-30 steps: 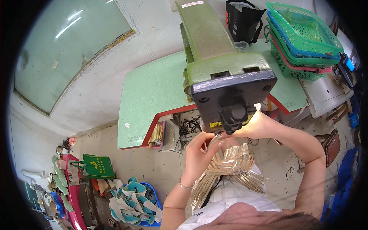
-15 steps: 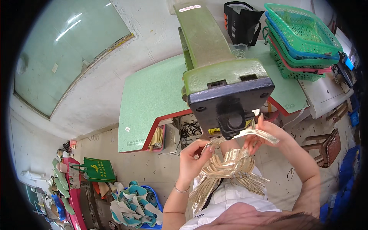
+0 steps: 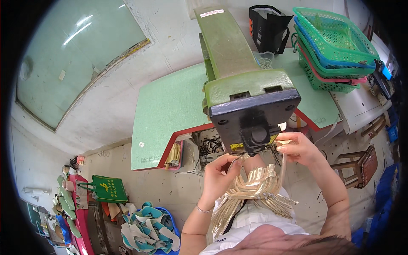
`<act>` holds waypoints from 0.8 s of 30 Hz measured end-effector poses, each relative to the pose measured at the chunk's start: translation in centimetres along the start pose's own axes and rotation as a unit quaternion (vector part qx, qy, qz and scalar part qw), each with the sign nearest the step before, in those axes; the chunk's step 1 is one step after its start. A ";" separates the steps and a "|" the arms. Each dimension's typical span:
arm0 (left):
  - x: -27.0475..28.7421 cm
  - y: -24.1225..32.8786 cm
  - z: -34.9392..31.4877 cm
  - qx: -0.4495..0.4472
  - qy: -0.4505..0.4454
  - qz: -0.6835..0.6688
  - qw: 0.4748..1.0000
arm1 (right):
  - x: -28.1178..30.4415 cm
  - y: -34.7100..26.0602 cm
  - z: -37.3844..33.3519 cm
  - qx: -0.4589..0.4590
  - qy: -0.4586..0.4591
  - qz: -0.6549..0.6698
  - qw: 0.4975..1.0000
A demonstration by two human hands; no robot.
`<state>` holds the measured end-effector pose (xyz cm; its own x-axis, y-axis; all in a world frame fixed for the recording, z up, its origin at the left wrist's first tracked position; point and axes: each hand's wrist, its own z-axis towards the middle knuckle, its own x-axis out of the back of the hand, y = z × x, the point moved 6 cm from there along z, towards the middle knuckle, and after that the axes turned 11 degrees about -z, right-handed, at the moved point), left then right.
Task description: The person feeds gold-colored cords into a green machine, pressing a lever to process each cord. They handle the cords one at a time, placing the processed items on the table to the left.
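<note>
My left hand (image 3: 218,173) is closed in a pinch on the end of a thin gold strip, just left of and below the black head of a green machine (image 3: 238,46). To the right of that head, my right hand (image 3: 300,149) pinches a pale gold strip (image 3: 283,166), whose loose end hangs down below the fingers. How the strip runs between the hands is partly hidden behind the machine head. Below both hands, a bundle of shiny gold strips (image 3: 255,187), partly woven together with fringed ends, lies over my lap.
Around the machine spreads a green worktable (image 3: 170,106) with a red edge. Stacked plastic baskets (image 3: 335,42) and a black bag (image 3: 268,29) stand at the back right. A blue basin of white and teal pieces (image 3: 148,229) sits lower left; a wooden stool (image 3: 361,165) is at right.
My right hand has moved up beside the machine head, and its strip, earlier stretched out sideways, now hangs down. My left hand has shifted slightly, still pinching.
</note>
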<state>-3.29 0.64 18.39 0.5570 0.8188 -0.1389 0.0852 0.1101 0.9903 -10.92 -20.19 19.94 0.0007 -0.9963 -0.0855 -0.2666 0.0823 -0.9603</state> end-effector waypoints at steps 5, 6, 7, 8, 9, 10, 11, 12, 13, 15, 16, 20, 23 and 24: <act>0.5 0.0 -0.5 -0.004 0.000 -0.031 1.000 | 0.5 -0.5 0.2 0.106 0.068 -0.215 0.968; 0.6 0.2 -0.7 0.001 0.003 -0.042 0.999 | 0.2 -0.7 0.1 0.111 0.056 -0.206 0.971; 0.8 0.2 -1.0 -0.004 0.015 -0.051 0.999 | -0.4 -0.9 0.1 0.117 0.043 -0.196 0.973; 1.2 0.2 -1.3 -0.008 0.028 -0.060 0.998 | -0.8 -1.0 0.2 0.123 0.029 -0.186 0.975; 1.5 0.2 -1.7 -0.013 0.040 -0.069 0.997 | -1.1 -0.9 0.3 0.118 0.018 -0.190 0.975; 1.9 0.2 -2.0 -0.012 0.051 -0.071 0.996 | -1.4 -0.8 0.4 0.112 0.006 -0.194 0.974; 2.4 0.1 -2.4 -0.012 0.061 -0.074 0.995 | -1.7 -0.7 0.5 0.107 -0.005 -0.199 0.974; 2.9 -0.1 -2.7 -0.012 0.072 -0.076 0.994 | -2.1 -1.1 0.6 0.123 -0.003 -0.225 0.966; 3.4 -0.3 -3.1 -0.012 0.086 -0.088 0.992 | -2.6 -1.6 0.7 0.139 -0.002 -0.250 0.958; 4.3 -0.8 -3.8 -0.012 0.114 -0.111 0.987 | -3.4 -1.8 1.0 0.145 0.002 -0.266 0.953; 4.8 -0.9 -4.2 -0.008 0.123 -0.120 0.985 | -3.8 -1.9 1.1 0.136 0.003 -0.258 0.957; 6.2 -1.7 -5.1 0.012 0.165 -0.154 0.974 | -4.7 -1.9 1.6 0.095 0.013 -0.241 0.966; 7.4 -3.0 -5.2 0.041 0.167 -0.147 0.974 | -5.1 -1.9 2.0 0.059 0.015 -0.244 0.968; 7.6 -3.4 -5.2 0.053 0.163 -0.140 0.975 | -5.1 -1.9 2.1 0.047 0.013 -0.246 0.968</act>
<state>-3.67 9.40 14.03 0.2088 0.9028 -0.3758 0.2895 0.3100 0.9056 -8.36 -15.16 21.65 0.0807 -0.9156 0.3940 -0.1505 -0.4019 -0.9032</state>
